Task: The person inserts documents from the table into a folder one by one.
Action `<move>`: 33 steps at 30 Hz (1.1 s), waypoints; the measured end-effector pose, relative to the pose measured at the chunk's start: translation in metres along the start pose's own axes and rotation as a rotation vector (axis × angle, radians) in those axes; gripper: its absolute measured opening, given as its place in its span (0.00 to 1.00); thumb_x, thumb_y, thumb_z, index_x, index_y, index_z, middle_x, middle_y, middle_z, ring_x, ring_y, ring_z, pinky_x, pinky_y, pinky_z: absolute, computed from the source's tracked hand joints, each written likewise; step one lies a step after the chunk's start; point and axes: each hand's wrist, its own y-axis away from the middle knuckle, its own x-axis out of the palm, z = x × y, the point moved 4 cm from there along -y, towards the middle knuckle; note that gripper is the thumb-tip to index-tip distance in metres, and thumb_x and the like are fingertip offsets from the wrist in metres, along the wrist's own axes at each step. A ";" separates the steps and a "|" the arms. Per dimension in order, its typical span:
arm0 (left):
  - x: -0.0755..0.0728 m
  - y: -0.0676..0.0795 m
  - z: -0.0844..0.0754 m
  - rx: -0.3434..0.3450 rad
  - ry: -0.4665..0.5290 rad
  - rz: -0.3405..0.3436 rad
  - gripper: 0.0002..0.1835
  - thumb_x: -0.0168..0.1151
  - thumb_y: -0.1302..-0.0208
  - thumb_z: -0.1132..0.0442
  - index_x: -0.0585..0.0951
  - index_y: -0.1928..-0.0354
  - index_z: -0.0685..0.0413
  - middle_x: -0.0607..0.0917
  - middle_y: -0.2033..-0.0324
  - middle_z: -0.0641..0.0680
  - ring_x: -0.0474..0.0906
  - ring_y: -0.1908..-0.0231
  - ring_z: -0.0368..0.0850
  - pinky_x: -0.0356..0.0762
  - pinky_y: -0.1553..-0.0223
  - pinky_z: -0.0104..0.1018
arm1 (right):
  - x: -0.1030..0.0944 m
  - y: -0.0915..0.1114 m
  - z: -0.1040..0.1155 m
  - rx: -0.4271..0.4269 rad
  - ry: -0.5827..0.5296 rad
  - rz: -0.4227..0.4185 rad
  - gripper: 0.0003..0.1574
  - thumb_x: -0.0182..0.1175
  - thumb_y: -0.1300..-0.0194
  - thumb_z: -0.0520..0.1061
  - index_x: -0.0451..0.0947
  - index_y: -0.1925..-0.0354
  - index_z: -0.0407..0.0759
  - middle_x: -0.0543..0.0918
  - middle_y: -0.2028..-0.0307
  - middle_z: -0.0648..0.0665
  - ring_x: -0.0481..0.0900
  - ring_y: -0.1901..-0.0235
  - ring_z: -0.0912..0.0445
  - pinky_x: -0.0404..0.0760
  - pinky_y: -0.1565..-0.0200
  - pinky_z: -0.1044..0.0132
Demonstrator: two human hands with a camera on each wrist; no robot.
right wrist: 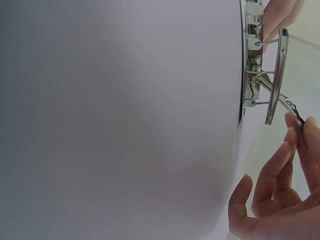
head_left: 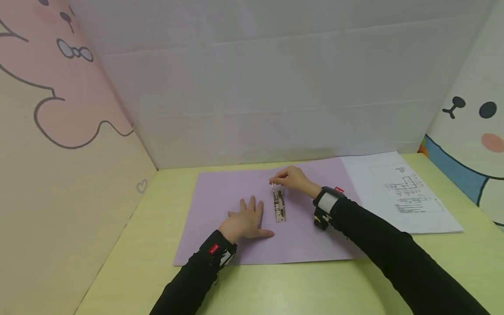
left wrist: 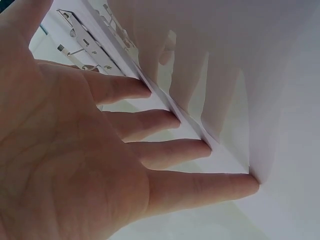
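Observation:
An open folder with a lilac inner cover [head_left: 220, 192] lies on the table, a metal lever clip [head_left: 280, 209] fixed near its middle. My left hand [head_left: 243, 222] is spread on the cover just left of the clip. In the left wrist view its straight fingertips [left wrist: 254, 186] press on the cover, and the clip [left wrist: 90, 45] shows behind them. My right hand [head_left: 295, 179] pinches the raised end of the clip's lever [right wrist: 296, 112] between thumb and index finger. Its other fingers are loosely bent. Beside the lever, the clip's bar [right wrist: 278, 77] stands off its base on thin wire posts.
A stack of white paper [head_left: 429, 221] with printed line drawings lies to the right, against the folder's edge. The pale yellow tabletop [head_left: 283, 288] runs in front. A white back wall [head_left: 275, 87] and cartoon-printed side panels [head_left: 71, 183] enclose the table.

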 end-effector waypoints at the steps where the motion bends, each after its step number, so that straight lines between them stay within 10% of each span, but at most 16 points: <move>1: 0.000 0.000 0.000 0.000 0.000 0.001 0.58 0.50 0.53 0.25 0.49 0.28 0.55 0.46 0.29 0.65 0.41 0.34 0.69 0.59 0.52 0.77 | 0.000 -0.001 0.000 0.002 0.000 0.004 0.17 0.59 0.40 0.55 0.87 0.63 0.47 0.87 0.63 0.46 0.75 0.70 0.57 0.70 0.71 0.67; 33: -0.001 0.000 0.001 0.000 0.015 -0.015 0.58 0.52 0.53 0.25 0.50 0.28 0.55 0.47 0.29 0.65 0.42 0.34 0.70 0.59 0.53 0.78 | 0.013 -0.014 -0.027 0.109 0.040 0.059 0.21 0.57 0.39 0.59 0.86 0.66 0.45 0.80 0.78 0.52 0.70 0.77 0.58 0.66 0.75 0.69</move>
